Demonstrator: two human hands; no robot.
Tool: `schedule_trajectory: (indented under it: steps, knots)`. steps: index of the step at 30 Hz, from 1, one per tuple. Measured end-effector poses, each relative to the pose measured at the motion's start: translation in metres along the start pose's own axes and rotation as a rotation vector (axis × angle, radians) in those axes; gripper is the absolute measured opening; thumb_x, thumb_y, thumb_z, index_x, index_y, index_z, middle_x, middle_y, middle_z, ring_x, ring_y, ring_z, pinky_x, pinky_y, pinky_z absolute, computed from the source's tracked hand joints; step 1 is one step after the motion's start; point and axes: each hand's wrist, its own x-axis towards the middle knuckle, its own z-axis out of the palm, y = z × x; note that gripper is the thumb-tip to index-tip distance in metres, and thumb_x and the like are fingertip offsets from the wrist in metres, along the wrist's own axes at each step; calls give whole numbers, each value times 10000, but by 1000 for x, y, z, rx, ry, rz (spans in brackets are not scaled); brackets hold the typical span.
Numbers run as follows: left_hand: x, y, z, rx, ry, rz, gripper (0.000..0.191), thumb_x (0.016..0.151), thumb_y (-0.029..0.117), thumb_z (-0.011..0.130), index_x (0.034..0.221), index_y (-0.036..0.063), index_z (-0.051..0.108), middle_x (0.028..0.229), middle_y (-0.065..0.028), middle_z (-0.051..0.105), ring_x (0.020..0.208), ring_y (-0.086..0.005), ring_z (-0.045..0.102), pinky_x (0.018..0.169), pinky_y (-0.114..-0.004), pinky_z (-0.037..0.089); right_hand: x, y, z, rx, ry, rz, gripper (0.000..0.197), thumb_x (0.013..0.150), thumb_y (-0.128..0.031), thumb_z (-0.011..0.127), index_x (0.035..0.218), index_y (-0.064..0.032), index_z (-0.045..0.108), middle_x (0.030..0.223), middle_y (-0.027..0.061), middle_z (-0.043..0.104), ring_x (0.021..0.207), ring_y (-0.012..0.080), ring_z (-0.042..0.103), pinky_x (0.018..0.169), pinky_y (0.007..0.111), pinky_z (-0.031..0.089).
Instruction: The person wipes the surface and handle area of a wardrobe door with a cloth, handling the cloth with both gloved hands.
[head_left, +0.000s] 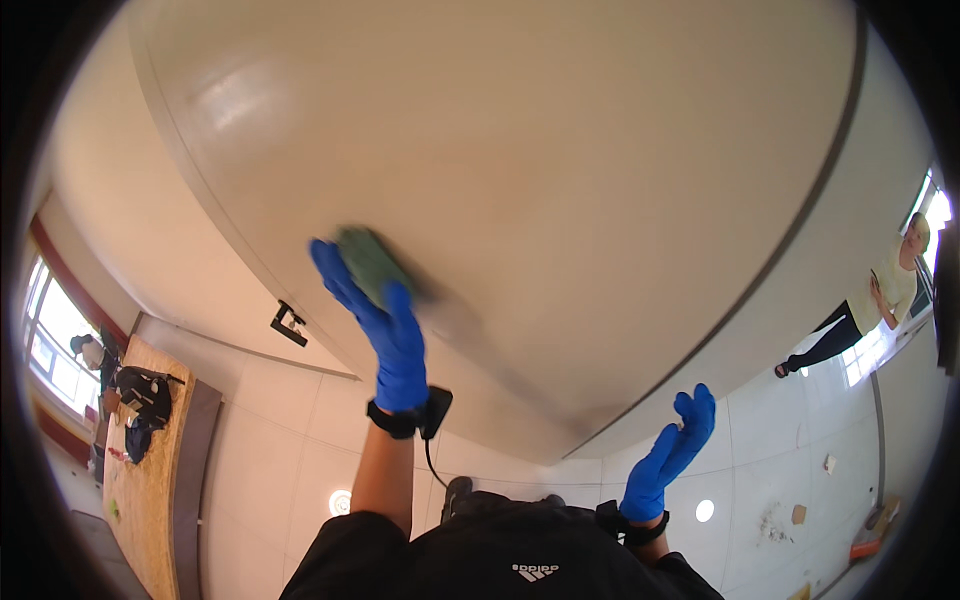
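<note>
My left hand (375, 322), in a blue glove, presses a green scouring pad or sponge (373, 264) against a large, smooth cream door or wall panel (540, 195). The fingers lie along the pad's left side, and the thumb is at its lower right corner. Pad and fingertips are slightly blurred. Away to the right hangs my right hand (671, 454), gloved in blue too, its fingers loosely bent and nothing in them. It appears apart from the panel. A black strap with a small black box (437, 412) and a cable circles my left wrist.
A black handle (289, 324) juts out left of the panel's left seam. Far left, a person stands behind a wooden-topped table (161, 480) bearing a black bag (150, 397). Another person (885, 292) is at the far right. Debris (776, 525) lies on the tiled floor.
</note>
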Motion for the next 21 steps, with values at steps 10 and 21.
schedule_trajectory:
  steps: [10,21]
  knots:
    - [44,177,64,76,25,221,540,824,526,501,1282,241,505,1433,-160,283,1342,-404,163,1069,-562,48,11,21,-57,64,-70,94,432,916,-140,398,1328,-13,362,1333,134,419,1062,235,483,933,367,365]
    - [-150,110,68,207,-253,551,570,670,484,725,1172,476,456,1259,-23,410,1173,-313,341,1038,-618,132,14,39,-84,96,-175,148,378,917,-110,400,1282,-11,424,1291,146,449,1047,234,507,906,348,406]
